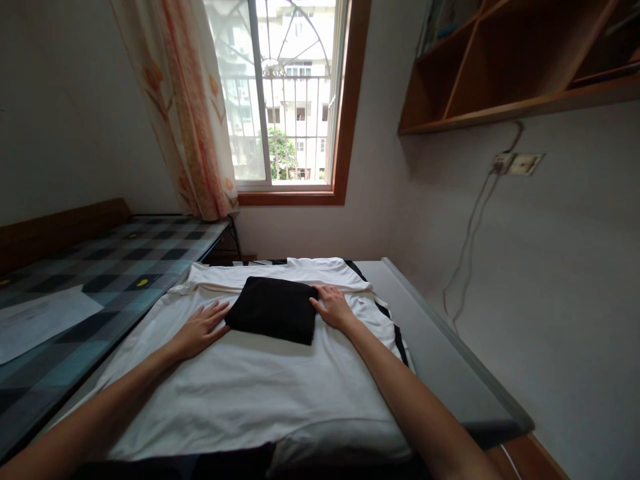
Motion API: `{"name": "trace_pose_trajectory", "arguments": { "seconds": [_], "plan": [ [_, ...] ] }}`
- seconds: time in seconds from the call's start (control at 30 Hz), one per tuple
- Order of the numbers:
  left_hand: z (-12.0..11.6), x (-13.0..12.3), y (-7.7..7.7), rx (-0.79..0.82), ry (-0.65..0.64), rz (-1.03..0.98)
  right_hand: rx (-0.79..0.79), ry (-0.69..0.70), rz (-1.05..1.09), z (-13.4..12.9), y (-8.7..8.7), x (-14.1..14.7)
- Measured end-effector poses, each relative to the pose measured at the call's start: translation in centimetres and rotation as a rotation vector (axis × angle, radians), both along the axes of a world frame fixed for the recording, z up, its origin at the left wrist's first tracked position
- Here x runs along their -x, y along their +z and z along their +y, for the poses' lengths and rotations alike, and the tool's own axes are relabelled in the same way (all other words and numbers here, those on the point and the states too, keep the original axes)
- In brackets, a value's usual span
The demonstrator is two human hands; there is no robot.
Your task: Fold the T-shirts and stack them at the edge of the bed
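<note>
- Head view: we find left hand (204, 328) and right hand (334, 307) extended, clasping nothing, beside the black cloth (274, 308).
- We advise light, even pressure, edges kept square.

Room above black cloth (273, 310), wall (565, 253) right

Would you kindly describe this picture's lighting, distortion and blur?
In the head view, the window glares, partly washed out; the shelf is shadowed and probably lens-stretched; the black cloth shows little texture; left hand and right hand show no obvious blur.
</note>
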State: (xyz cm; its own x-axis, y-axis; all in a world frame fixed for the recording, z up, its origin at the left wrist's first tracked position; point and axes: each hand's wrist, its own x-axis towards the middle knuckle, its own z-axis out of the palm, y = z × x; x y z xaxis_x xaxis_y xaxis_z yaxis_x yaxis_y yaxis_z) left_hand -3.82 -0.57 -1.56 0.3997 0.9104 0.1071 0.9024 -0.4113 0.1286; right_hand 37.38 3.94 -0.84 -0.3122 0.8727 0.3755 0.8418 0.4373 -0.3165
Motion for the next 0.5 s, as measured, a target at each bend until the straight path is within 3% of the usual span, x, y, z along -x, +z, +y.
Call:
{"name": "trace_pose_trajectory", "arguments": {
  "seconds": [0.13, 0.23, 0.37, 0.5],
  "plan": [
    [-0.6, 0.9, 0.5, 0.024, 0.012, -0.044, 0.034, 0.02, 0.023, 1.1, 0.6, 0.7],
    [-0.2, 0.9, 1.0, 0.078, 0.025, -0.186, 0.117, 0.051, 0.068, 2.8, 1.5, 1.3],
    [1.1, -0.9, 2.2, 0.142, 0.176, -0.48, 0.277, 0.101, 0.087, 5.0, 2.7, 2.0],
    [1.9, -3.6, 3.5, 0.319, 0.322, -0.664, 0.522, 0.079, 0.094, 6.1, 3.6, 2.3]
  ]
}}
